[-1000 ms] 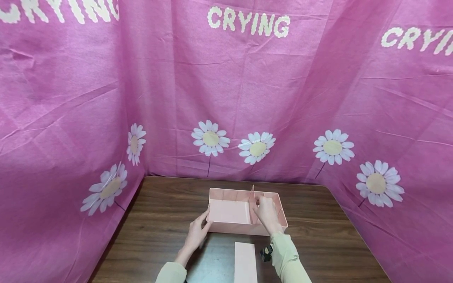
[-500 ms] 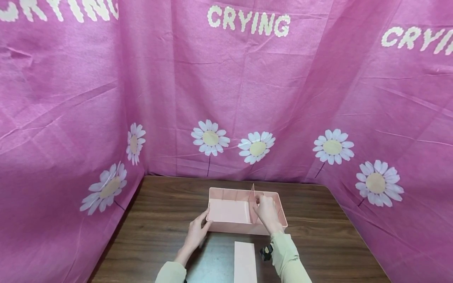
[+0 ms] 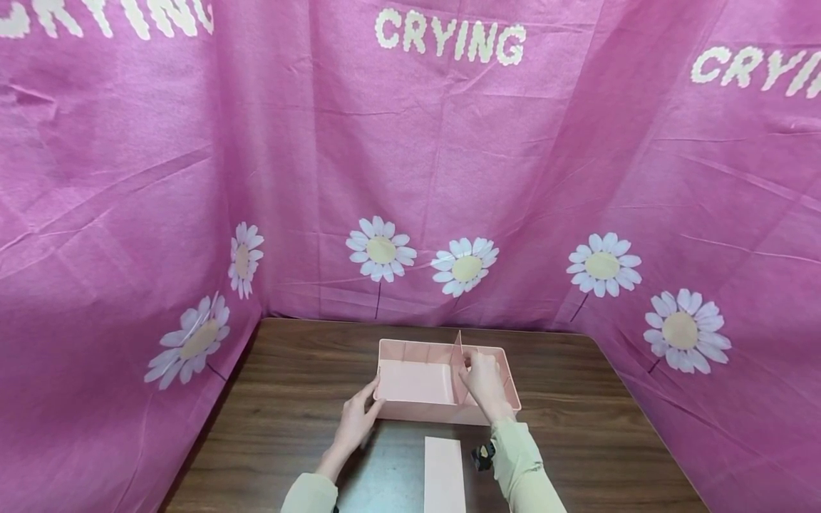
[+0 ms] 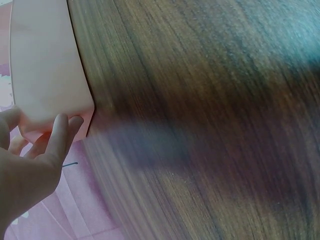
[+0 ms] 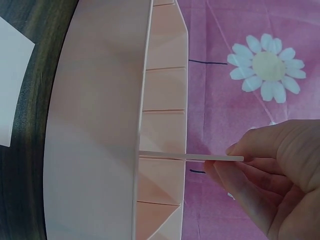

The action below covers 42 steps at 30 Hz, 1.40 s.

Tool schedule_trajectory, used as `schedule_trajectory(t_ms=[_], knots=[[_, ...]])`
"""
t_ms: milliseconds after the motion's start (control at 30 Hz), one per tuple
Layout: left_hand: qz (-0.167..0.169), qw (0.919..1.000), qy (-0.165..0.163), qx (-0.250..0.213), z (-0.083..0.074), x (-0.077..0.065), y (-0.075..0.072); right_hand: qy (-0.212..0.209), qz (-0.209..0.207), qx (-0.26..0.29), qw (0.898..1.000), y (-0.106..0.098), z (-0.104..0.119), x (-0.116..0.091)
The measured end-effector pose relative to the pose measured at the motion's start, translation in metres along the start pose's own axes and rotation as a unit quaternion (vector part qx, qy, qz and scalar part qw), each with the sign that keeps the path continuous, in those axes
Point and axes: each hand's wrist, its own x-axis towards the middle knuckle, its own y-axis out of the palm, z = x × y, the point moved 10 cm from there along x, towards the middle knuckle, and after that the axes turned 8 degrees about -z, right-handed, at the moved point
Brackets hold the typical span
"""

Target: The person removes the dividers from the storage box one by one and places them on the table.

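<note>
A wooden table (image 3: 308, 367) bears a pink box (image 3: 417, 412), apparently having a divider (image 3: 457, 374) seated — likely calling next for even downward pressure. The box's long axis runs left-right; the divider stands upright inside, crosswise, right of centre, pinched by the right hand's (image 3: 484, 381) fingers — the left hand's (image 3: 355, 420) wrap the box's near-left corner.

The left hand (image 4: 32, 175) holds the pink box (image 4: 47, 60) (at one rounded corner); brown wood-grained table (image 4: 215, 115) stretches alongside.
</note>
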Motion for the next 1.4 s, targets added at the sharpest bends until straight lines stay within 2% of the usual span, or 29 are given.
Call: schedule_trajectory(t_ms=[433,733,1400], knots=[[-0.004,1.0000,0.001,-0.003,-0.0021,0.0004,-0.0010,0.008,-0.002,-0.002,1.000,-0.0035,-0.0022,0.0003],[0.003,0.9999,-0.010,0.007,-0.0002,0.0006,0.0007,0.013,0.005,-0.004,1.000,-0.0018,-0.0045,0.0002],[-0.001,1.0000,0.002,0.008,-0.0023,0.0009,-0.0001,0.011,0.003,-0.017,1.000,-0.0084,-0.0037,0.0011]])
